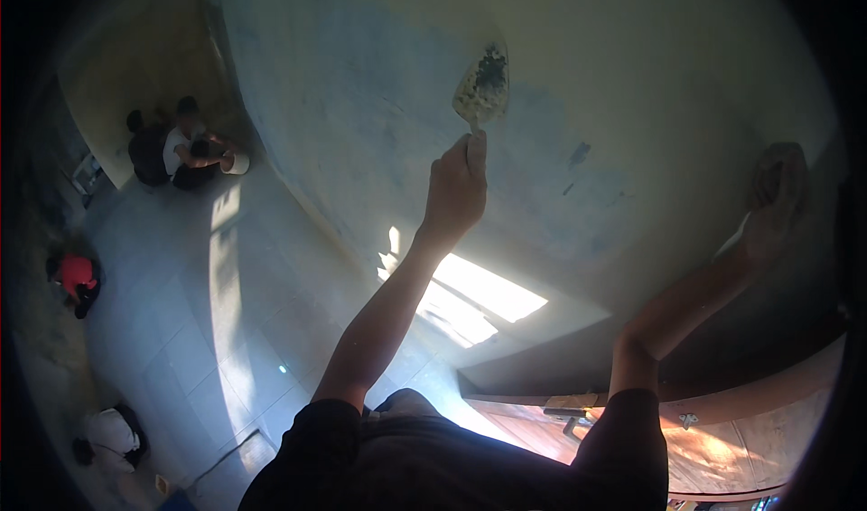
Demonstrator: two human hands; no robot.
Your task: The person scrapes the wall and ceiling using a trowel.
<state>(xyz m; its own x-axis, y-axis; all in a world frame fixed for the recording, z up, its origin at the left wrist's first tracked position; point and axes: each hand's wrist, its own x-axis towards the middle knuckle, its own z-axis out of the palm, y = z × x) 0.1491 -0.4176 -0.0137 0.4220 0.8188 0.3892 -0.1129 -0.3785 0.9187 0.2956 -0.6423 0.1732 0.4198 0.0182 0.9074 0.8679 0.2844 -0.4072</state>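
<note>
My left hand (456,186) is raised in front of the wall (361,86), its fingers wrapped around the handle of a small trowel (470,100). The trowel's blade points up and is smeared with pale residue, with a dark grey lump near its tip. Whether the blade touches the wall I cannot tell. Farther right, in shadow, my right hand (778,186) is held up close to the wall with its fingers curled. Anything inside those fingers is too dark to make out. Dark grey patches mark the wall between the hands.
A brown wooden panel (768,448) with metal fittings lies low on the right. At the far left, two people (185,150) sit against another wall; a person in red (79,274) and one in white (113,439) are lower down. Sunlight streaks the tiled floor (289,321).
</note>
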